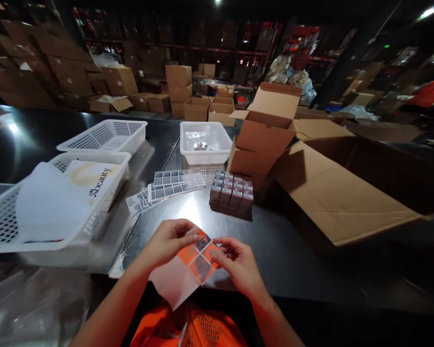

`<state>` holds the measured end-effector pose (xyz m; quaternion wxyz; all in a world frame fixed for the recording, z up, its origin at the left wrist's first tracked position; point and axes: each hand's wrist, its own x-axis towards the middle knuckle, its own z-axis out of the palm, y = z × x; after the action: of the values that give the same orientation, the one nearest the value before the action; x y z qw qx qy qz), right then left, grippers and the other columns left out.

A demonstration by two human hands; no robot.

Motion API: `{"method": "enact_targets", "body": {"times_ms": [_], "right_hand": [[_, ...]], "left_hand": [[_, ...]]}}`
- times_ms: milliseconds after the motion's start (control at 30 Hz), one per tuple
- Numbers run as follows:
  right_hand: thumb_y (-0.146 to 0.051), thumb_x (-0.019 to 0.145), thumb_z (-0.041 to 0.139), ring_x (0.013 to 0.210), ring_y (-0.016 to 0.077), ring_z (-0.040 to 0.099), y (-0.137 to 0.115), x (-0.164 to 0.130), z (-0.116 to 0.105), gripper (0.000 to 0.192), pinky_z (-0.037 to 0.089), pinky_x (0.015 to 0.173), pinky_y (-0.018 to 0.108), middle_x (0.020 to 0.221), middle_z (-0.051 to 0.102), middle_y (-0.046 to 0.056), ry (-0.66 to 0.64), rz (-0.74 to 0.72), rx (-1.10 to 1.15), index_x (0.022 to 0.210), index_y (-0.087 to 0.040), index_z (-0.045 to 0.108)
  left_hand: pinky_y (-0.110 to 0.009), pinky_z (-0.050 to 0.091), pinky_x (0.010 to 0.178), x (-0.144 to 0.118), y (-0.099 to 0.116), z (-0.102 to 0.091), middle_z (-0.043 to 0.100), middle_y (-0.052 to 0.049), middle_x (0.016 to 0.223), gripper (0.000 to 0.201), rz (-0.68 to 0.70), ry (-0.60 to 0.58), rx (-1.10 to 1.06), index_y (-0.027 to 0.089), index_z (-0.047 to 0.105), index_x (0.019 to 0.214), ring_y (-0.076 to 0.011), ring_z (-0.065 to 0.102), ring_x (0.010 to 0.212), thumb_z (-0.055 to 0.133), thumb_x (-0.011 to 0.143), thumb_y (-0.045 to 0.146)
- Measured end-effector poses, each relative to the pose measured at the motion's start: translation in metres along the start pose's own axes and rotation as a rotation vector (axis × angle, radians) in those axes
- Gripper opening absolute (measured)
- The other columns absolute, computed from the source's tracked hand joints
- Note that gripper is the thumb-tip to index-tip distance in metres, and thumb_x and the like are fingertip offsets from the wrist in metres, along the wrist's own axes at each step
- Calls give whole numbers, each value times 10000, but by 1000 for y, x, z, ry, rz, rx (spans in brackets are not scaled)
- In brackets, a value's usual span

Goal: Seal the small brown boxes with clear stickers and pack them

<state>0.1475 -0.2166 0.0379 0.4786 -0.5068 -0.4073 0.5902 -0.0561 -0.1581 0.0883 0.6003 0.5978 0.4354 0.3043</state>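
Sheet [188, 274]: your thumbs cover its top edge; print too small to read.
Basket [7, 226] at 9 o'clock: cut off left.
Box [347, 193] at 3 o'clock: inside hidden.

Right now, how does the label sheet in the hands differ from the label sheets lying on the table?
The sheet in the hands is held up by the left hand and right hand; the sheets on the table lie flat, fanned out. The held sheet looks partly see-through, with few labels left; the others look full. All carry grey square labels.
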Motion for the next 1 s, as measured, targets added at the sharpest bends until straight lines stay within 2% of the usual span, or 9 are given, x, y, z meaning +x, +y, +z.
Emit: {"method": "enact_targets", "body": {"times_ms": [133, 200, 333, 433, 533, 767, 1000], "right_hand": [[-411, 629, 875, 567, 129, 606, 0, 0, -2, 406, 499, 581, 255, 655, 658, -5, -12, -5, -29, 948, -189, 757], [-411, 684, 841, 654, 159, 651, 0, -1, -4, 366, 527, 633, 274, 730, 702, 25, -10, -37, -120, 967, -192, 763], [-361, 782, 776, 883, 205, 686, -1, -1, -6, 263, 558, 727, 298, 960, 732, 64, 38, -293, -394, 1005, -222, 775], [-317, 824, 748, 860, 185, 677, 0, 0, -6, 233, 553, 721, 290, 959, 728, 53, 78, -482, -498, 1040, -232, 768], [-252, 839, 738, 808, 165, 674, -1, 1, -4, 213, 544, 702, 273, 916, 731, 38, 109, -581, -567, 1048, -224, 764], [-192, 904, 671, 828, 161, 698, -2, 0, 1, 155, 551, 751, 276, 898, 740, 30, 125, -720, -669, 1033, -205, 755], [-126, 888, 672, 813, 169, 707, 2, -1, 4, 139, 545, 740, 285, 886, 754, 15, 167, -815, -740, 984, -201, 737]], "left_hand": [[-272, 509, 694, 3, -3, 1, 742, -66, 795, 368, 47, -17, 11, 161, 733, 812, -197, 675, 735, 709, 777, 526], [-265, 505, 693, 4, -6, 2, 741, -65, 791, 367, 53, -18, 29, 162, 730, 803, -195, 674, 735, 692, 787, 526], [-267, 472, 668, 5, -10, 5, 724, -72, 776, 390, 11, -10, 128, 148, 719, 802, -193, 644, 717, 654, 781, 532], [-276, 443, 686, 5, -13, 10, 720, -78, 803, 385, -8, -50, 221, 136, 725, 835, -193, 624, 738, 608, 808, 501], [-266, 401, 655, 4, -15, 15, 703, -69, 787, 397, -29, -95, 295, 125, 732, 862, -171, 582, 710, 575, 825, 488], [-262, 321, 586, 6, -15, 23, 625, -34, 690, 470, -49, -106, 369, 114, 725, 871, -139, 479, 626, 512, 844, 532], [-264, 388, 665, 5, -13, 22, 708, -43, 785, 408, -42, -105, 356, 140, 740, 867, -170, 590, 733, 498, 855, 469]]}}
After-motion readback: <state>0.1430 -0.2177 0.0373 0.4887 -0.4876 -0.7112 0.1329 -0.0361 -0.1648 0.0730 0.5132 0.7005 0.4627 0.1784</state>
